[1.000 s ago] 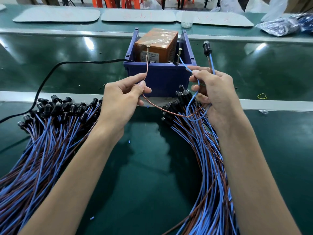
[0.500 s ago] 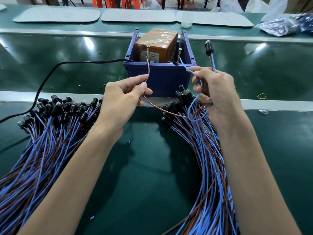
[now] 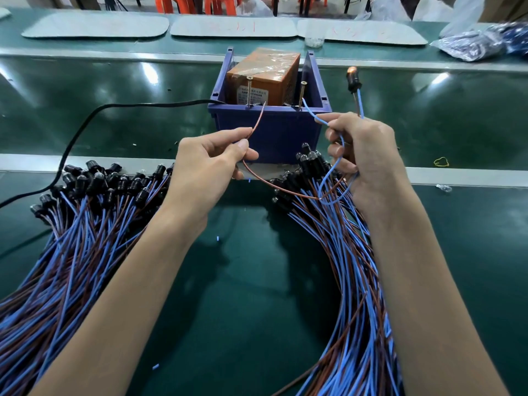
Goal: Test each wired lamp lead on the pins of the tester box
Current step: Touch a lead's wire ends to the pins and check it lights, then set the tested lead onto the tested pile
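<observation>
Your left hand (image 3: 205,164) pinched the brown wire (image 3: 258,118) between thumb and forefinger. The wire's end reached up to the front rim of the blue bin (image 3: 274,132), close beside the left pin (image 3: 249,90); whether it touched metal could not be told. Your right hand (image 3: 363,155) was curled round the blue wire (image 3: 310,112), whose end lay at the foot of the right pin (image 3: 301,92). That hand also held the lamp (image 3: 352,78) upright above the knuckles, glowing orange. The tester box (image 3: 265,78) sat inside the bin on the bench (image 3: 243,281). A black cable (image 3: 114,110) ran into the bin from the left. The left bundle (image 3: 71,238) and the right bundle (image 3: 343,252) of leads lay beside your forearms.
</observation>
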Demonstrator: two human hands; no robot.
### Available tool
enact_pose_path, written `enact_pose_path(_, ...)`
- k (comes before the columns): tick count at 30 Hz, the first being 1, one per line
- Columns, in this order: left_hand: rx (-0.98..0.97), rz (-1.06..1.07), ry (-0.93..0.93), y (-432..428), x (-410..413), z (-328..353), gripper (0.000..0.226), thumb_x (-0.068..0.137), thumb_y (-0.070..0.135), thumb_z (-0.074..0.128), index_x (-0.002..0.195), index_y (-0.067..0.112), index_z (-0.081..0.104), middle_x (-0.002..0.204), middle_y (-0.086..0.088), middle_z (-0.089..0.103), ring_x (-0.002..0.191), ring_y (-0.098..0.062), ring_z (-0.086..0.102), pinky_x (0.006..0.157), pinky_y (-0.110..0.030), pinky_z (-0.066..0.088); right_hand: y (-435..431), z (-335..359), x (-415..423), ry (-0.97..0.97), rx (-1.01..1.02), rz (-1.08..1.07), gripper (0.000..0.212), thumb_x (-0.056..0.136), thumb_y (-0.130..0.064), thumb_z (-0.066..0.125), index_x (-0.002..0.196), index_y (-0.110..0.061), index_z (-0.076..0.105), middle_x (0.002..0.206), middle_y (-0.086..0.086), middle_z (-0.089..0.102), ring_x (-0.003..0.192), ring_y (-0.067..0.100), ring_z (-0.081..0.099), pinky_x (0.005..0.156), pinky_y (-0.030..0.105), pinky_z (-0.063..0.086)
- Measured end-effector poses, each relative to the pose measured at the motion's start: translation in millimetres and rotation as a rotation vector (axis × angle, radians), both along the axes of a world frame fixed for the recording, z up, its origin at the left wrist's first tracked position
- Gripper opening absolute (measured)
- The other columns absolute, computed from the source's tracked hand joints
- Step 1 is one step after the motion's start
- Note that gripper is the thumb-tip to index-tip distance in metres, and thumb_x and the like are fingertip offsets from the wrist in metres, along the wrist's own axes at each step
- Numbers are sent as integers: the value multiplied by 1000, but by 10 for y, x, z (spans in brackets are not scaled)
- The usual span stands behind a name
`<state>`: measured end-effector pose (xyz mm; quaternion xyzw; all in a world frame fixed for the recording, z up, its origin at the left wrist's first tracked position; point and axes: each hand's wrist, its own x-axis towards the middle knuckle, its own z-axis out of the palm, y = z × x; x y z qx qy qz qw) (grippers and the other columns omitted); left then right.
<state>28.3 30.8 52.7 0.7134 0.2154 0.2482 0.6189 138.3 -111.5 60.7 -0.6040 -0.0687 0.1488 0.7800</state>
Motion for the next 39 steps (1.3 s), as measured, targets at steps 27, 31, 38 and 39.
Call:
enact_pose_path(27, 13, 257, -49, 35, 4, 32, 16, 92, 13, 58, 95, 23, 70, 67, 15, 72, 44, 0, 49, 49, -10, 41, 8, 21, -26, 10, -21, -3, 18, 87, -1, 48, 83, -4, 65, 55, -5, 47, 39, 4, 37, 31, 13, 19)
enact_pose_path(31, 62, 105, 88, 31, -15, 48, 23, 88, 5, 55, 84, 20, 71, 60, 10, 69, 46, 1, 52, 48, -10, 41, -11, 61, -33, -5, -60, -4, 20, 87, -1, 48, 82, -6, 66, 56, -3, 48, 39, 4, 38, 32, 14, 19)
enact_pose_path(38, 772, -183, 624, 57, -219, 262, 16, 84, 36, 62, 70, 31, 68, 63, 15, 70, 74, -11, 67, 72, -27, 51, -94, 196, -123, -233, -409, 347, 28, 93, -8, 49, 75, -15, 69, 52, -7, 59, 40, 3, 47, 34, 10, 23)
enact_pose_path(39, 833, -68, 541, 44, -235, 297, 15, 82, 38, 61, 69, 32, 66, 66, 14, 70, 77, -16, 67, 72, -28, 51, -88, 199, -148, -254, -470, 401, 29, 95, -12, 49, 75, -16, 69, 54, -6, 62, 42, 3, 51, 35, 9, 23)
